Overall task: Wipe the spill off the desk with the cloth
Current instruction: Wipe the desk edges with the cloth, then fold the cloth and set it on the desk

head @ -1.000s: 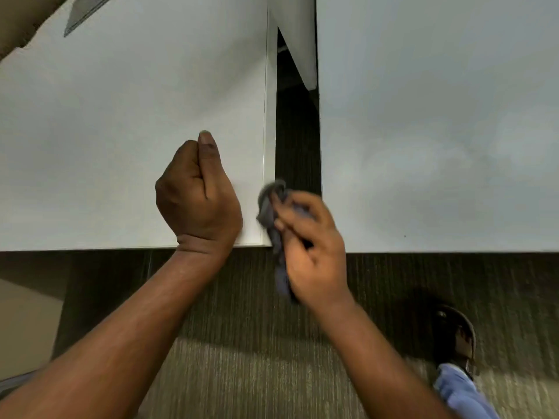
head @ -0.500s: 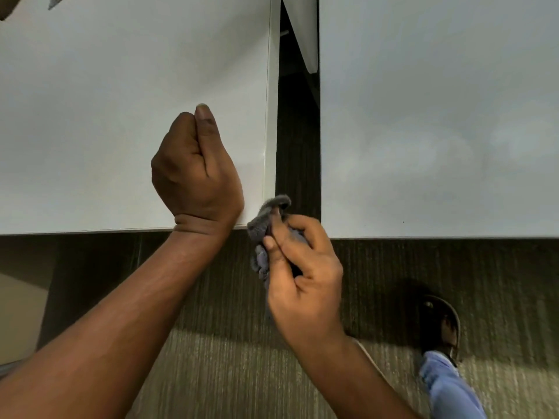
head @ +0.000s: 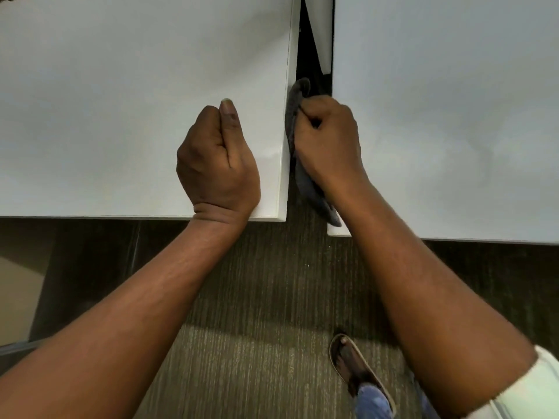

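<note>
A white desk (head: 121, 101) fills the upper left, its right edge running down the middle of the view. My left hand (head: 216, 164) rests on it near the front right corner as a closed fist with nothing in it. My right hand (head: 328, 140) sits in the narrow gap beside that edge, shut on a grey-blue cloth (head: 298, 101). The cloth presses against the desk's right side edge and trails down below my wrist. No spill shows on the desk top.
A second white desk (head: 453, 116) stands at the right, separated by a dark gap (head: 314, 65). Striped carpet (head: 257, 297) lies below. A foot in a sandal (head: 354, 367) is on the floor at lower right.
My right hand with the cloth has moved up from below the desk corner into the gap, against the left desk's side edge. The left fist stays on the desk.
</note>
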The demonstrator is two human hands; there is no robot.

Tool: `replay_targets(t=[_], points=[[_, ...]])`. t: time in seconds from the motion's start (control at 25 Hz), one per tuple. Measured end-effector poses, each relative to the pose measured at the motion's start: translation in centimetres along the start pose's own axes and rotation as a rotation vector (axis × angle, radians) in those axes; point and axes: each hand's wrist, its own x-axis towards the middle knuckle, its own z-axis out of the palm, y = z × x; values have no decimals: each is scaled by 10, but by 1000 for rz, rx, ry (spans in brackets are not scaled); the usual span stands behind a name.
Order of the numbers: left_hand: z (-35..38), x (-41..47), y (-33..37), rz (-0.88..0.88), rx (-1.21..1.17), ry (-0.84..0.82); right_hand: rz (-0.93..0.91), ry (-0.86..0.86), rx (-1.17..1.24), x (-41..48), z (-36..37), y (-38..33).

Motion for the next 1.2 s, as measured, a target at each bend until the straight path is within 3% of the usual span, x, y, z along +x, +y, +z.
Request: replay_targets(t=[0.32, 0.52, 0.64, 0.88, 1.08, 1.2], points=[[-2, 0, 1, -17, 32, -25, -25, -120, 122, -121, -8, 5], [-1, 2, 1, 28, 34, -26, -20, 25, -98, -30, -3, -10], [-1, 2, 1, 28, 36, -34, -14, 25, -183, 12, -2, -14], [-4, 4, 3, -41, 48, -90, -11, -116, -191, -74, -14, -15], [-21, 7, 10, -86, 53, -110, 187, -285, -165, -103, -41, -28], [-53, 8, 12, -171, 42, -31, 435, -173, 213, -105, -55, -50]])
